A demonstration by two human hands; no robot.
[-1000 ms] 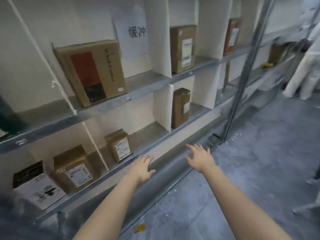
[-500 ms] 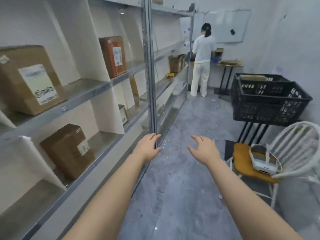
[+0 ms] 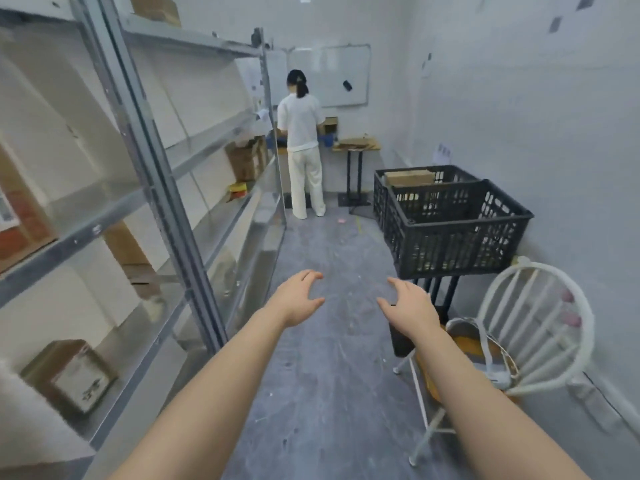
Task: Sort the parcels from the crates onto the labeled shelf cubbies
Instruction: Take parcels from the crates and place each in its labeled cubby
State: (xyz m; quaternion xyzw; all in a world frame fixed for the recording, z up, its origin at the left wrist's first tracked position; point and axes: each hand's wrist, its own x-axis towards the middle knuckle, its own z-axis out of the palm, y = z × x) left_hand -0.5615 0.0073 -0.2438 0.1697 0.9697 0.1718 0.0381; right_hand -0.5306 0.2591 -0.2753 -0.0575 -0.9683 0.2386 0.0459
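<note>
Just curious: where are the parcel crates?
Head view, right side: the black crates sit on a stand against the wall, beyond the white chair.

You're going bare-armed here, forearms running long and slim to your bare left grip [image 3: 298, 299] and right grip [image 3: 410, 306].

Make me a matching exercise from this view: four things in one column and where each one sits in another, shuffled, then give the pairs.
Things:
1. black crate
2. white chair
3. whiteboard
4. labelled parcel

Places:
A. far end of the room
B. low on the left
C. nearest on the right
D. raised, mid right

Pairs: 1-D, 2-C, 3-A, 4-B
</note>
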